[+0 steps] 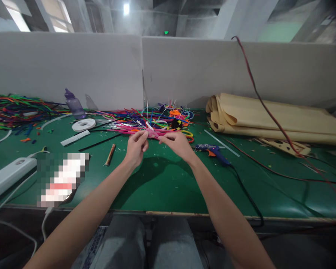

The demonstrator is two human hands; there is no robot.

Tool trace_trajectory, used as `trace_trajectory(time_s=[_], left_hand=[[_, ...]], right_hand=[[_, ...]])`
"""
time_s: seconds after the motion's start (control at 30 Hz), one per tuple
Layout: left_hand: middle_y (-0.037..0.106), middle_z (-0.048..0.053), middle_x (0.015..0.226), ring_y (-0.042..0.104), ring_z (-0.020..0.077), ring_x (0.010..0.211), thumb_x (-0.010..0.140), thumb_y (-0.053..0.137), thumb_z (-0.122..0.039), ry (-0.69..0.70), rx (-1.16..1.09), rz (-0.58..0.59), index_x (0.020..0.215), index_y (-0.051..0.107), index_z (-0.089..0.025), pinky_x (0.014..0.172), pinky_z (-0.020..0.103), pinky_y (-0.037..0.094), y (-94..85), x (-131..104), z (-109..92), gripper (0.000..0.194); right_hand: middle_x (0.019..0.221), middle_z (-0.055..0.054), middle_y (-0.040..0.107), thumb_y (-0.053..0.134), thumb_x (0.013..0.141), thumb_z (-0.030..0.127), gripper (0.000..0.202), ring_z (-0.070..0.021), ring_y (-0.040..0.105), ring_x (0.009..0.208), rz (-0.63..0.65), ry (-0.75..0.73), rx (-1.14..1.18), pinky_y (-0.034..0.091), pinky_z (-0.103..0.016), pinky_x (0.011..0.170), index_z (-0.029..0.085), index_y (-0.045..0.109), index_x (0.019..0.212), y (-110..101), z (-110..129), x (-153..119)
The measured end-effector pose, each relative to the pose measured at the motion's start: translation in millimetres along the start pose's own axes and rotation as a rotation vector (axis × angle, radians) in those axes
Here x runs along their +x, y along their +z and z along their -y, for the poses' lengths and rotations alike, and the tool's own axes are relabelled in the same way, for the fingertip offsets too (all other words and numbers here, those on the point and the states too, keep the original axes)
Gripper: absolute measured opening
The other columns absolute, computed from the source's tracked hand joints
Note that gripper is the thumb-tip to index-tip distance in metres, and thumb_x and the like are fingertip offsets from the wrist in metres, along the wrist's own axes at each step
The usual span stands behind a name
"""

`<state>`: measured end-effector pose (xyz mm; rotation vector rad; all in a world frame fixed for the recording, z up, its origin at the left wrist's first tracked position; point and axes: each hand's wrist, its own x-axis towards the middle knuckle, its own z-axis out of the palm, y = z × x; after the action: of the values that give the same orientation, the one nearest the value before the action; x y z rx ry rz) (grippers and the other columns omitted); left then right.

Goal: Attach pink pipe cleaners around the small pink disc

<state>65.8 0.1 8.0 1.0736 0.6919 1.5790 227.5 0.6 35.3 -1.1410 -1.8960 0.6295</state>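
Observation:
Over the green table, my left hand pinches a small pink fuzzy piece that looks like bent pipe cleaner. Thumb and forefinger of my right hand close on the other end of this piece. Just behind both hands lies a loose pile of coloured pipe cleaners, many of them pink, which blends with the held piece. A black piece with yellow stars and an orange shape rest at the pile's right. To the right of my right hand is a blue glue gun.
Left are a purple bottle, a white tape roll, a brown stick, a power strip and a blurred-out object. Rolled brown paper lies right. A red-black cable hangs across. A white partition stands behind.

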Motion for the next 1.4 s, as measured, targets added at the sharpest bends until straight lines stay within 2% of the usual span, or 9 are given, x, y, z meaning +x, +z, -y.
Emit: trace_trajectory(time_s=[0.17, 0.43, 0.77, 1.13, 1.3, 1.4], left_hand=[[0.036, -0.008, 0.047, 0.032, 0.0021, 0.036, 0.072, 0.07, -0.035, -0.016, 0.003, -0.007, 0.069, 0.056, -0.016, 0.037, 0.02, 0.02, 2.2, -1.3, -2.8, 0.023], [0.054, -0.003, 0.061, 0.033, 0.0004, 0.038, 0.069, 0.072, -0.031, 0.018, 0.045, -0.009, 0.074, 0.061, -0.015, 0.037, 0.019, 0.022, 1.9, -1.2, -1.9, 0.02], [0.061, 0.0, 0.069, 0.036, 0.0011, 0.04, 0.07, 0.07, -0.028, 0.022, 0.057, -0.03, 0.07, 0.06, -0.015, 0.037, 0.019, 0.023, 3.3, -1.1, -2.2, 0.016], [0.061, 0.001, 0.068, 0.036, 0.0011, 0.039, 0.07, 0.068, -0.028, 0.022, 0.091, -0.052, 0.067, 0.06, -0.014, 0.038, 0.02, 0.022, 2.7, -1.3, -1.9, 0.016], [0.06, 0.0, 0.067, 0.036, 0.0019, 0.04, 0.07, 0.067, -0.029, 0.063, 0.136, -0.147, 0.07, 0.061, -0.014, 0.038, 0.02, 0.023, -1.9, 1.9, 2.1, 0.016], [0.059, -0.001, 0.064, 0.035, 0.002, 0.04, 0.069, 0.067, -0.029, 0.077, 0.138, -0.21, 0.068, 0.061, -0.014, 0.037, 0.02, 0.023, -4.7, 3.3, 2.1, 0.016]], right_hand=[[0.051, 0.002, 0.047, 0.054, 0.08, 0.044, 0.036, -0.0086, 0.036, 0.05, 0.005, 0.008, 0.008, 0.027, -0.025, 0.052, 0.015, 0.068, 0.065, -0.1, 0.2, 0.0], [0.053, 0.001, 0.049, 0.054, 0.08, 0.044, 0.036, -0.0084, 0.038, 0.051, 0.017, 0.01, 0.001, 0.029, -0.025, 0.053, 0.015, 0.067, 0.065, 0.7, 1.7, -0.9], [0.053, 0.0, 0.052, 0.054, 0.08, 0.043, 0.035, -0.0093, 0.04, 0.052, 0.024, 0.023, 0.011, 0.03, -0.025, 0.054, 0.014, 0.067, 0.065, 0.9, 2.5, -1.0], [0.053, 0.0, 0.052, 0.056, 0.079, 0.041, 0.033, -0.0094, 0.041, 0.052, 0.009, 0.017, 0.024, 0.03, -0.025, 0.054, 0.014, 0.067, 0.063, 2.7, 2.9, -1.0], [0.055, 0.0, 0.052, 0.058, 0.078, 0.04, 0.03, -0.0089, 0.039, 0.051, 0.017, 0.0, 0.073, 0.027, -0.025, 0.051, 0.014, 0.067, 0.066, 0.7, 5.8, -2.3], [0.055, 0.001, 0.05, 0.06, 0.077, 0.038, 0.026, -0.0088, 0.037, 0.051, -0.039, -0.038, 0.065, 0.027, -0.025, 0.049, 0.015, 0.065, 0.065, -2.9, 8.2, -3.2]])
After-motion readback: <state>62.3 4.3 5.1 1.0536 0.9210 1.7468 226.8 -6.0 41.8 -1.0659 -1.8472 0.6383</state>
